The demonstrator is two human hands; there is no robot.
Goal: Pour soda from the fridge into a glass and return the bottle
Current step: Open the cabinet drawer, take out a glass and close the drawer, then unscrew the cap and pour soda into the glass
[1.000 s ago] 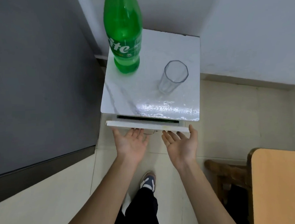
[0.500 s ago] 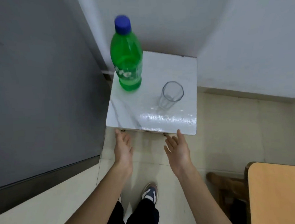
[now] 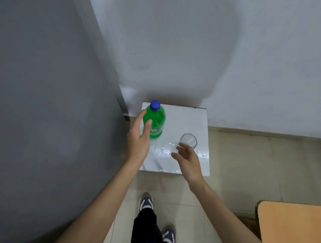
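Observation:
A green soda bottle point(image 3: 157, 121) with a blue cap stands upright at the back left of a small white marble-look top point(image 3: 189, 120), which looks like the top of a small fridge. An empty clear glass point(image 3: 189, 140) stands to its right, nearer the front. My left hand point(image 3: 139, 136) is open just left of the bottle, fingers spread along its side, thumb tip overlapping the label. My right hand point(image 3: 188, 159) is open with curled fingers, just in front of the glass, not holding it.
A tall grey panel point(image 3: 45, 108) stands close on the left and a white wall point(image 3: 208, 45) lies behind. A wooden table corner point(image 3: 296, 222) is at the lower right. My legs and shoes point(image 3: 145, 203) stand on the pale tiled floor.
Both hands left the front edge of the white top and rose over it, the left toward the bottle, the right toward the glass. The open slit below the top has closed. My head rose.

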